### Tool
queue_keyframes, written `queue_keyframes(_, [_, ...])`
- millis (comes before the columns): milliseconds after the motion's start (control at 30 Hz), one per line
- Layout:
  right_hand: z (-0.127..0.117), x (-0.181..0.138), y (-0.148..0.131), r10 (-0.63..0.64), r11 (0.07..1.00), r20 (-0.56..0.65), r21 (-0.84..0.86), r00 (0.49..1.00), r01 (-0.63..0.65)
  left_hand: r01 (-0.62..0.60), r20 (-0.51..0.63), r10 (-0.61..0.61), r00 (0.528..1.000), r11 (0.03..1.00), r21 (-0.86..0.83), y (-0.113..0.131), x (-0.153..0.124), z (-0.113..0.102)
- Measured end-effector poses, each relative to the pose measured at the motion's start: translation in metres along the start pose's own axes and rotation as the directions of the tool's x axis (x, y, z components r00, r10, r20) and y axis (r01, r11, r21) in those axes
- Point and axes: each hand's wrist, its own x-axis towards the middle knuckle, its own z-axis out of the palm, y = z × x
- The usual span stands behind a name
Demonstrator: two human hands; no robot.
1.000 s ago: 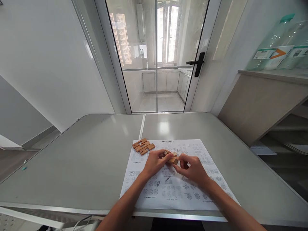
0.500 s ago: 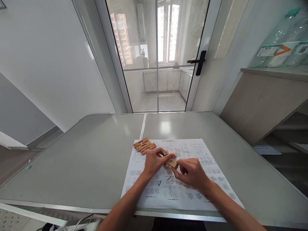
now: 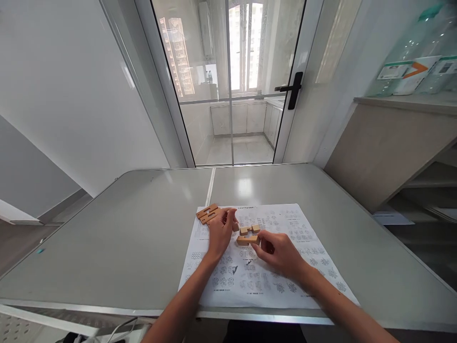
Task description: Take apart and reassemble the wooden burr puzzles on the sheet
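Note:
A printed sheet (image 3: 285, 281) lies on the grey table (image 3: 124, 238). Flat notched wooden pieces (image 3: 207, 213) sit at the sheet's far left corner. My left hand (image 3: 220, 233) rests over their right end, fingers curled around one piece whose tip (image 3: 235, 227) shows beside the thumb. My right hand (image 3: 276, 252) pinches the right end of a small notched wooden bar (image 3: 246, 240) lying on the sheet. Another short notched piece (image 3: 250, 229) lies loose just beyond it, between the two hands.
A glass door with a black handle (image 3: 291, 90) stands behind the table. A wooden shelf unit (image 3: 385, 143) carrying plastic bottles (image 3: 410, 62) is at the right. White cables (image 3: 121, 328) hang below the table's near edge.
The joined block held between both hands has come apart into two pieces on the sheet. My left hand has moved left to the flat pieces; my right keeps one bar.

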Motion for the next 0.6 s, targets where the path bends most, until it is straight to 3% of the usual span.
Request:
queue_keyframes(167, [-0.002,0.004,0.0,0.1,0.995,-0.013,0.008,0.995,-0.1,-0.027,0.076,0.021,0.997,0.997,0.078,-0.005,-0.003,0.003])
queue_keyframes(367, [-0.005,0.007,0.005,0.104,0.986,-0.074,-0.123,0.992,-0.113,-0.18,0.166,0.143,0.976,0.956,0.232,-0.016,-0.001,0.008])
queue_keyframes(600, [-0.007,0.009,0.007,0.125,0.968,-0.08,-0.207,0.989,-0.139,-0.244,0.278,0.158,0.948,0.92,0.308,-0.019,-0.002,0.01])
